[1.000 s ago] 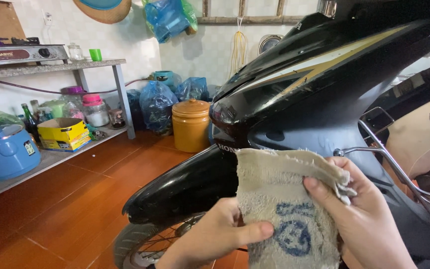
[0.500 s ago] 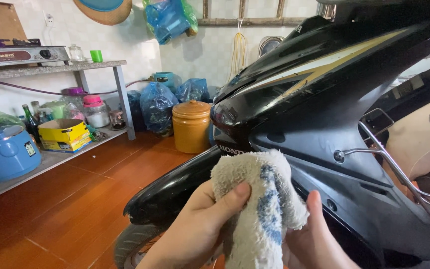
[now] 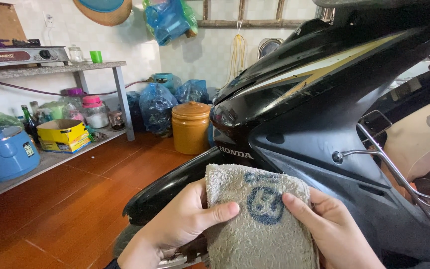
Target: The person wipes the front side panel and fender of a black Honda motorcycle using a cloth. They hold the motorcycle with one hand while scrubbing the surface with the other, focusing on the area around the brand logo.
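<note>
Terracotta floor tiles (image 3: 75, 209) are filling the room; I'm seeing the left hand (image 3: 177, 226) and right hand (image 3: 334, 231) both pinching a folded grey towel (image 3: 260, 219), holding it just before the black scooter's front panel (image 3: 304, 129). Orange lidded jar (image 3: 190, 127) is sitting behind.

A worn beige towel rag (image 3: 260, 219) with a blue round print — folded flat, upright, facing the camera.

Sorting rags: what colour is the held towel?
Beige towel with a blue mark; head view.
</note>
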